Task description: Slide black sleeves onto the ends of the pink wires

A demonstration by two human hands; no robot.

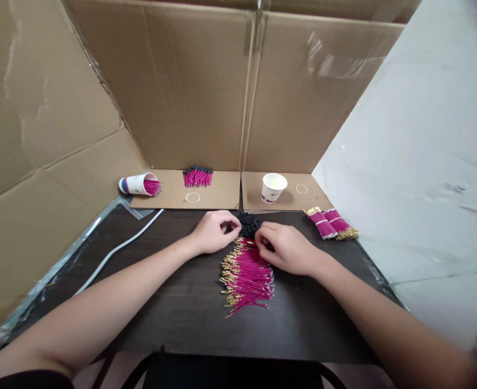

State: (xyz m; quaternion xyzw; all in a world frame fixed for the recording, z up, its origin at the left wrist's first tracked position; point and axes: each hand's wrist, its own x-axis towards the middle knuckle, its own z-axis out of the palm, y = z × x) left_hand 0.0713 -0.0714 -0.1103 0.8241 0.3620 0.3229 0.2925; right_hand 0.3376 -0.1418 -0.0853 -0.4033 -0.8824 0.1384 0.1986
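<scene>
My left hand (213, 231) rests on the dark table (173, 302), its fingers curled in a pinch at the left edge of a small heap of black pieces (248, 223). My right hand (286, 248) lies just right of that heap, fingers bent and pressed down on the top of a loose pile of short magenta wires with gold tips (247, 276). What each pinch holds is too small to name. The wire pile fans out toward me below both hands.
Cardboard walls enclose the table on the left and back. On cardboard flaps at the back lie a tipped paper cup with magenta wires (139, 185), a bundle of black-capped magenta wires (197, 176), an upright white cup (273, 187) and two tied wire bundles (330, 223). A white strip (116, 249) lies left.
</scene>
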